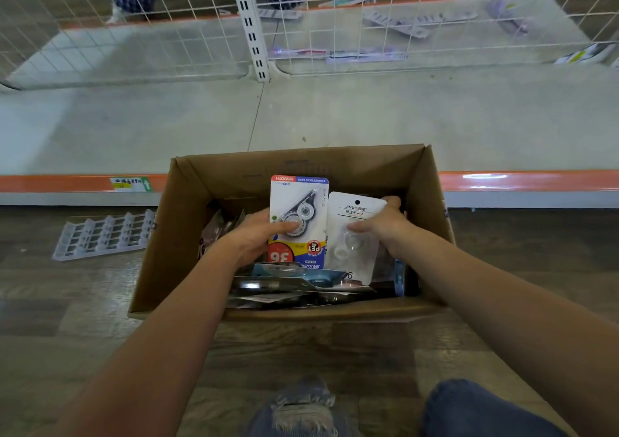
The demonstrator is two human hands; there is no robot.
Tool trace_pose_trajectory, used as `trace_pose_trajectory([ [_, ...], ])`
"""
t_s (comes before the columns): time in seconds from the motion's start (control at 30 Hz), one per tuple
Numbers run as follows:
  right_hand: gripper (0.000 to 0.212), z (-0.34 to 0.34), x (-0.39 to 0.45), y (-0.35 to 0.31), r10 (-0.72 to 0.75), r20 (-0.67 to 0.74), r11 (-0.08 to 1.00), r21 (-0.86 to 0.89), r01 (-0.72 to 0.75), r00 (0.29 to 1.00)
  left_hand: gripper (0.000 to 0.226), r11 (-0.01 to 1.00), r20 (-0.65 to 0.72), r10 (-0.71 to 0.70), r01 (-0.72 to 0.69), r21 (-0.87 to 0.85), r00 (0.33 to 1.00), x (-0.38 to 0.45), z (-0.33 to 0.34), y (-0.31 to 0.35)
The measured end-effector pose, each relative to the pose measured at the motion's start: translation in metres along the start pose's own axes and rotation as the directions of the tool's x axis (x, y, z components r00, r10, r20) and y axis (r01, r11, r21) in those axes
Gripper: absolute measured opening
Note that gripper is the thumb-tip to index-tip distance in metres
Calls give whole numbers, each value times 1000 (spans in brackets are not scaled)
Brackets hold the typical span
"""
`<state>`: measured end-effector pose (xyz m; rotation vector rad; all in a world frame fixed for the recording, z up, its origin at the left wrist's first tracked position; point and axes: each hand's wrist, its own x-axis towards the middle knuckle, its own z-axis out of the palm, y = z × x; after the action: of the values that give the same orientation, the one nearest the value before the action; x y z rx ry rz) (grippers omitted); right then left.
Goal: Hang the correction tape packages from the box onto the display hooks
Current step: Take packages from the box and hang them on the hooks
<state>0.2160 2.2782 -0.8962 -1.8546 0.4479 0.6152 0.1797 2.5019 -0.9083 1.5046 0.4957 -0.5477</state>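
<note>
Mid-frame, over the box (pixel 187 235): left hand (pixel 258 235) gripping a colourful pack (pixel 298 202), right hand (pixel 385 225) pinching a white pack (pixel 355 232). Nothing hung yet; grid (pixel 402 34) at top bare, more packs below.

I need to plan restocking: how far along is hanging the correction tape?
Nothing looks hung: the wire grid shows no packages. In hand: left hand holds the colourful package, right hand the white package. More remain in the box.
</note>
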Motion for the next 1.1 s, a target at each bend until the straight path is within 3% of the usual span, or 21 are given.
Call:
trace_pose_trajectory([
  [0.1, 84, 9, -9, 8, -6, -4, 997, -82, 6, 1000, 36, 1000, -6, -8, 8, -10, 1000, 0, 0, -2],
  [0.23, 69, 13, -8, 12, -54, 26, 994, -90, 56, 998, 45, 999, -12, 11, -12, -49, 1000, -1, 0, -5],
  [0.43, 34, -8, -10, -6, -111, 126, 978, 188, 86, 986, 46, 985, 40, 21, -13, -174, 999, -7, 6, 10],
  [0.63, 35, -42, -47, -60, -50, 181, 945, 328, -12, 982, 41, 920, -22, -36, 25, -391, 999, -45, 14, 57],
  [0.77, 19, -74, -101, -100, -49, 243, 938, 345, -39, 969, 64, 937, 10, -83, 81, -341, 997, -96, 20, 91],
  [0.93, 23, -116, -183, -157, -32, 310, 930, 357, -85, 950, 50, 953, 3, -150, 145, -267, 989, -181, 34, 157],
  [1.1, 25, -150, -270, -215, -12, 402, 918, 367, -149, 916, 36, 967, -120, -172, 144, -209, 978, -279, 47, 233],
])
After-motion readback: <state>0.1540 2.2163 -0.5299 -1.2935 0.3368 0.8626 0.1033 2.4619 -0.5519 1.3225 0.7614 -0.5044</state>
